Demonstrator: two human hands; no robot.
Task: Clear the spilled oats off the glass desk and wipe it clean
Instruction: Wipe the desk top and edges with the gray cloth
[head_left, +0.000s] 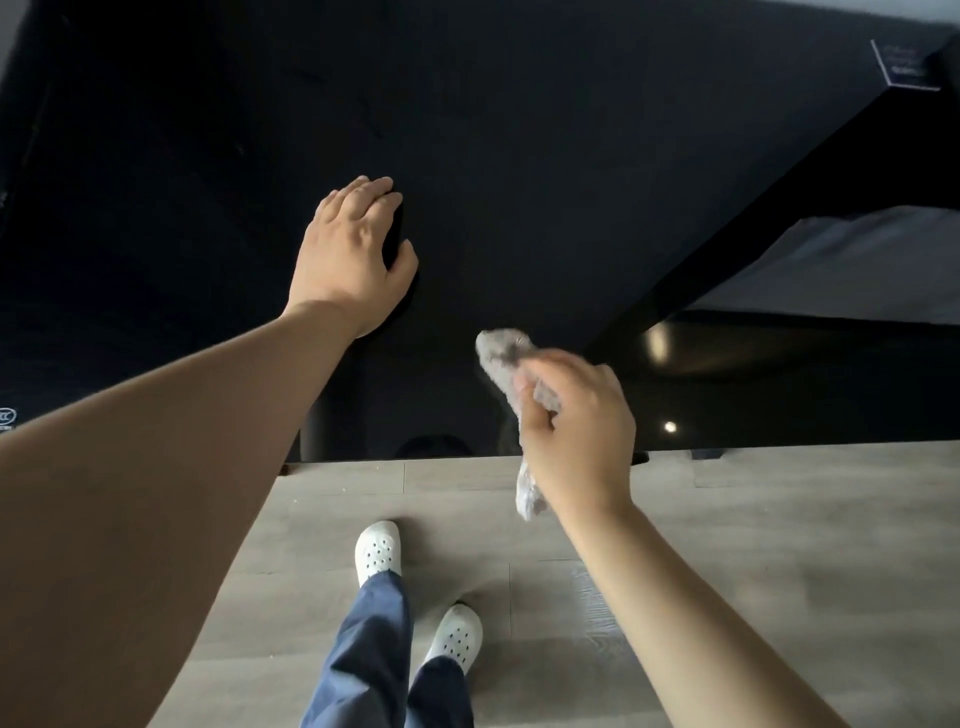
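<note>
The black glass desk (519, 156) fills the upper part of the head view; its front edge runs across near the middle. My left hand (353, 254) lies on the dark surface with fingers spread and nearly straight, thumb out to the right. My right hand (576, 431) hovers over the desk's front edge and grips a crumpled grey cloth (501, 353), whose ends stick out above and below the fist. I see no oats on the dark surface. A few pale specks (291, 501) lie on the floor just below the desk edge.
A black bar (753, 208) runs diagonally across the right side, with shiny glass reflecting lights beneath it. A small label (904, 65) sits at the far right corner. Pale wood floor (727, 545), my blue trouser legs and white clogs (376, 551) are below.
</note>
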